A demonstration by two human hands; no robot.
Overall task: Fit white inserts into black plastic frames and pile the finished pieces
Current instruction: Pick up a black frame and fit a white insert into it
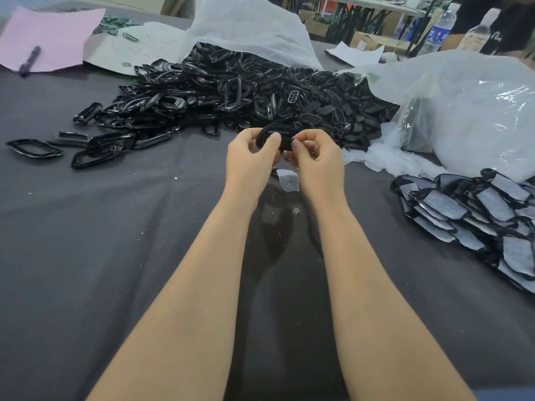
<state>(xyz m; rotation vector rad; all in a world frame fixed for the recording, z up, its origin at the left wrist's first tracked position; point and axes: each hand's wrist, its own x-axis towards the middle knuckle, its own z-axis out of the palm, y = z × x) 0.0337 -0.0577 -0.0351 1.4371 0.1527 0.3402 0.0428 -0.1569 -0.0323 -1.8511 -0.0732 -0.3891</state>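
Both my hands hold one black plastic frame (267, 134) above the grey cloth in the middle of the table. My left hand (251, 153) grips its left end with the thumb on top. My right hand (317, 157) pinches its right end. A small white insert (288, 180) lies on the cloth just below my hands. A big heap of loose black frames (231, 94) spreads behind my hands. At the right edge lies a pile of finished pieces (474, 215), black frames filled with white inserts.
Two clear plastic bags (463, 111) sit behind and to the right. A pink sheet (52, 39) with a dark marker (29, 60) lies far left. Water bottles (440, 27) and a person's arm are at the far right corner. Stray frames (34, 147) lie left.
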